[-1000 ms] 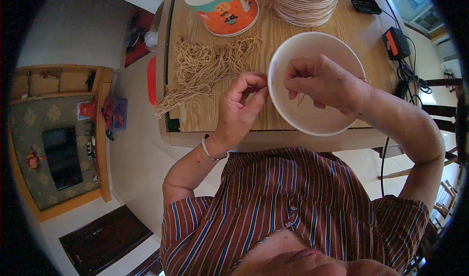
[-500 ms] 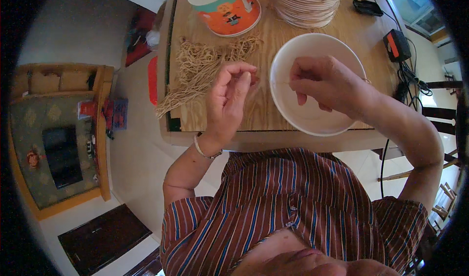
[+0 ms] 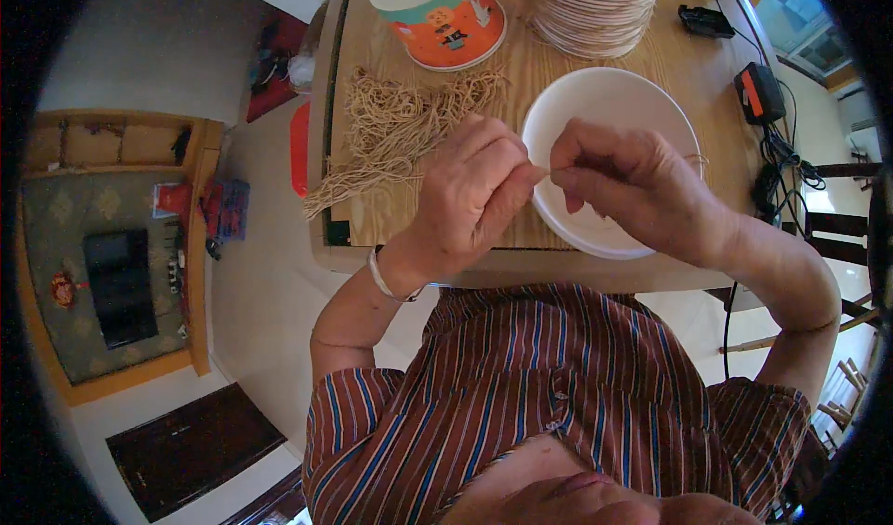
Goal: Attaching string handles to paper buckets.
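My left hand (image 3: 474, 190) and my right hand (image 3: 642, 186) meet at the fingertips over the left rim of a white bowl (image 3: 609, 241). Both are pinched closed on a short bit of thin tan strand (image 3: 547, 170), barely visible between them. Most of it is hidden by the fingers. Just beyond my left hand lies a loose, tangled heap of tan cords (image 3: 400, 120), its ends trailing to the left. Inside the bowl, the contents are mostly covered by my right hand. A piece of tan cord (image 3: 698, 159) pokes over the bowl's right rim.
An orange and teal printed paper tub (image 3: 451, 37) stands at the back, beside a tall round stack of whitish rings (image 3: 595, 13). At the right are a black and orange box (image 3: 760, 93), bundled black cables (image 3: 781, 153) and a small black device (image 3: 704, 20). The wooden table's edge (image 3: 502, 263) runs before me.
My left hand has moved right and closed from a loose curl to a pinch, meeting my right hand's fingertips. My right hand stays over the bowl, still pinching.
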Tool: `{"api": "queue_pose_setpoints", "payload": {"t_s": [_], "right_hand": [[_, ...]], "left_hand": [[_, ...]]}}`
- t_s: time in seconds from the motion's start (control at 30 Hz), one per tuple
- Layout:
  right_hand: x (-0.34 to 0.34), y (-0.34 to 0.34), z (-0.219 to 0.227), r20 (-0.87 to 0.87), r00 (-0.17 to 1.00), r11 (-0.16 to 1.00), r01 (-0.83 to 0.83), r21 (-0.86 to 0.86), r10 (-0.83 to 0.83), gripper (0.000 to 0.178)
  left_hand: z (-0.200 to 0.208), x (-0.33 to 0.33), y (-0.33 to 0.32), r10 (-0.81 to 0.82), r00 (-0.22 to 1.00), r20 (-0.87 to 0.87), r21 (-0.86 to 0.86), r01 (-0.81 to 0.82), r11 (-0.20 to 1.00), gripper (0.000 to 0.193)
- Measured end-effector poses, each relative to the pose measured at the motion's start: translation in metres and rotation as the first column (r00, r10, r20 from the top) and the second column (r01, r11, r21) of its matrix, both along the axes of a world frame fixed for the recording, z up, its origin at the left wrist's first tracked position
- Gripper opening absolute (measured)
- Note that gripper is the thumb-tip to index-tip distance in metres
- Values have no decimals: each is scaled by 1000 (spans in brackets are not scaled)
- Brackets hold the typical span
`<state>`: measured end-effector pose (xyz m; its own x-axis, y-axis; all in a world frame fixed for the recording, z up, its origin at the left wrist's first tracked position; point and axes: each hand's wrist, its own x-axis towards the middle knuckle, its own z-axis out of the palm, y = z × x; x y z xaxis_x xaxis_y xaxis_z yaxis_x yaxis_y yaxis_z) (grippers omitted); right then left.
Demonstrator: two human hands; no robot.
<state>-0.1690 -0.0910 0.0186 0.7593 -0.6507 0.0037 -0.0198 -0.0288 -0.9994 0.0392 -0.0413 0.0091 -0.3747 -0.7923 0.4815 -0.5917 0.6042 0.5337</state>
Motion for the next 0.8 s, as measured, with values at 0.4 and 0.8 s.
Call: {"api": "queue_pose_setpoints", "payload": {"t_s": [0.4, 0.8], "right_hand": [[1, 0, 5, -173, 973, 941, 88, -327, -151, 10], [2, -12, -11, -134, 984, 965, 80, -249, -116, 7]], "left_hand": [[5, -2, 2, 19, 988, -154, 163, 7, 987, 8], [1, 2, -2, 102, 987, -124, 118, -87, 989, 12]]}}
